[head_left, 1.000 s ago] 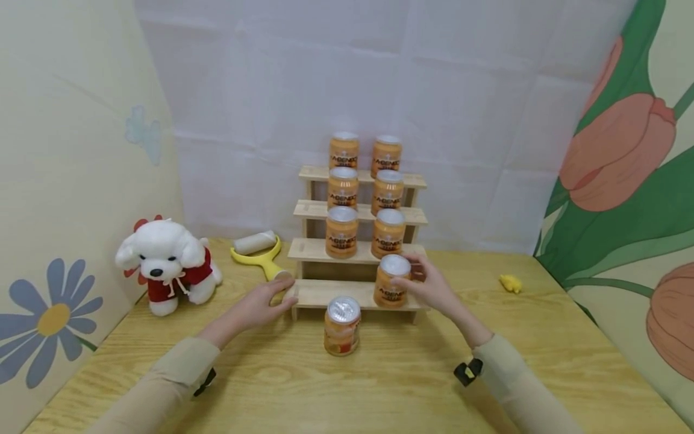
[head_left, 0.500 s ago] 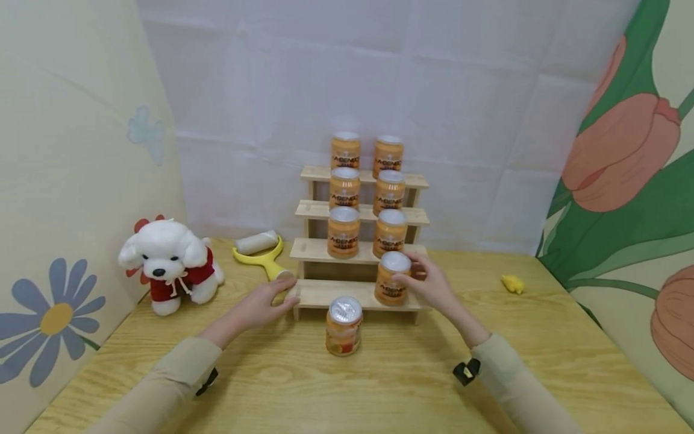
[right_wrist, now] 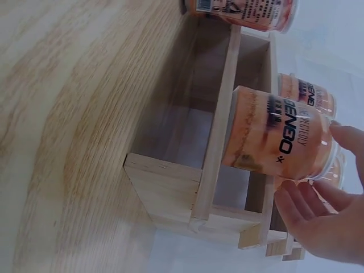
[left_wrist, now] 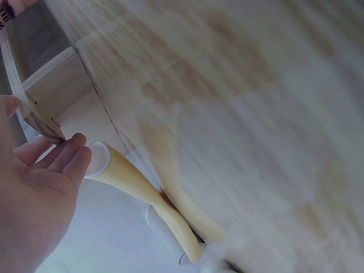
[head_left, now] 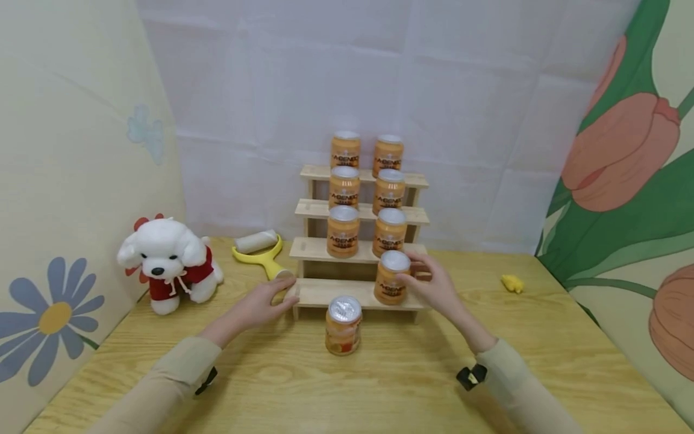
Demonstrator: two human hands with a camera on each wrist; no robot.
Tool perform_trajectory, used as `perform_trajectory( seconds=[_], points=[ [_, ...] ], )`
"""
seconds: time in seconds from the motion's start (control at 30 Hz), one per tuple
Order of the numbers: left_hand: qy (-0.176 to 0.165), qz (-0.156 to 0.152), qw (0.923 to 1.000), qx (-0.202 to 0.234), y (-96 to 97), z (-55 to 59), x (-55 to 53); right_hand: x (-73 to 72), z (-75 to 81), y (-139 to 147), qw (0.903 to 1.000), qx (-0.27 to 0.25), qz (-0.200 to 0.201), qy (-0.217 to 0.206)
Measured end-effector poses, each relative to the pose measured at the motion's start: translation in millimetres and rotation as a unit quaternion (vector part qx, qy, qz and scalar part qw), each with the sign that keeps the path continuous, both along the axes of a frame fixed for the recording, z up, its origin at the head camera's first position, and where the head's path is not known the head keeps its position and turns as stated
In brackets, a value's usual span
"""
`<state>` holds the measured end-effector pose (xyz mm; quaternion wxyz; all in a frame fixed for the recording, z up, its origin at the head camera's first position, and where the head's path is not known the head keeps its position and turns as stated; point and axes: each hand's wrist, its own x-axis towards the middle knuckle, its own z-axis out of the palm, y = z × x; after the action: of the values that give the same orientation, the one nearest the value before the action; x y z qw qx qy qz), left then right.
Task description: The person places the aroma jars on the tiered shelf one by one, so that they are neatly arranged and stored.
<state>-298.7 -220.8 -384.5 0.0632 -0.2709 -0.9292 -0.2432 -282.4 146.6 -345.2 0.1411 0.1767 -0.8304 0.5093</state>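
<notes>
A stepped wooden display rack (head_left: pixel 320 292) bears pairs of orange drink cans on its upper steps. My right hand (head_left: pixel 434 286) holds a can (head_left: pixel 391 286) upright at the right of the lowest step, thumb and fingers on opposite sides near its silver lid. In the right wrist view the base of this can (right_wrist: pixel 273 133) meets the front of the step. My left hand (head_left: pixel 262 304) pinches the left end of the lowest step; in the left wrist view its fingers (left_wrist: pixel 68 153) lie against the board end. Another can (head_left: pixel 343 331) stands on the table before the rack.
A yellow-handled lint roller (head_left: pixel 265 259) lies behind the left hand, its handle end close to the fingers. A white plush dog (head_left: pixel 168 259) in red sits at the left wall. A small yellow toy (head_left: pixel 512 283) lies on the right of the wooden table (head_left: pixel 347 398).
The can in my right hand has shifted slightly back on the lowest step. The left hand stays at the rack's left end.
</notes>
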Motion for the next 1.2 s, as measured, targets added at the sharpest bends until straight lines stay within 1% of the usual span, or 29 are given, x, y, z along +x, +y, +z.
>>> perform_trajectory(
  seconds=[0.2,0.33,0.4,0.5,0.63,0.7,0.77,0.87,1.03,1.1,1.2],
  points=[
    [0.002,0.004,1.0000,0.001,-2.4,3.3,0.0,7.4,2.9,4,0.9999,-0.009,0.009,0.006],
    [0.002,0.007,1.0000,-0.003,-3.7,4.0,-0.6,15.5,3.6,5,0.9996,-0.002,0.026,0.013],
    [0.000,0.008,1.0000,-0.004,-4.1,4.1,-0.7,20.4,4.7,4,0.9993,0.005,0.035,0.010],
    [0.000,0.008,1.0000,-0.004,-4.3,4.3,-0.9,29.3,8.4,-1,0.9989,0.021,0.043,-0.005],
    [0.007,0.005,0.9999,-0.006,-3.2,4.4,-0.7,46.0,19.9,-13,0.9976,0.030,0.056,-0.025],
    [0.008,0.003,0.9999,-0.007,-2.4,4.5,-0.1,53.6,25.1,-20,0.9969,0.031,0.065,-0.030],
    [0.008,0.002,0.9999,-0.006,-1.8,4.2,0.3,57.9,26.4,-26,0.9962,0.030,0.077,-0.028],
    [0.009,0.002,0.9999,-0.004,-1.0,4.0,1.1,56.6,19.7,-33,0.9951,0.026,0.092,-0.025],
    [0.015,0.000,0.9999,-0.003,0.0,3.2,1.1,42.8,-1.1,-39,0.9932,0.031,0.111,-0.019],
    [0.013,-0.001,0.9999,-0.002,0.5,3.1,0.9,44.7,0.4,-44,0.9917,0.033,0.121,-0.029],
    [0.009,0.000,1.0000,-0.004,1.7,3.1,0.7,45.0,-2.3,-51,0.9895,0.041,0.132,-0.041]
  ],
)
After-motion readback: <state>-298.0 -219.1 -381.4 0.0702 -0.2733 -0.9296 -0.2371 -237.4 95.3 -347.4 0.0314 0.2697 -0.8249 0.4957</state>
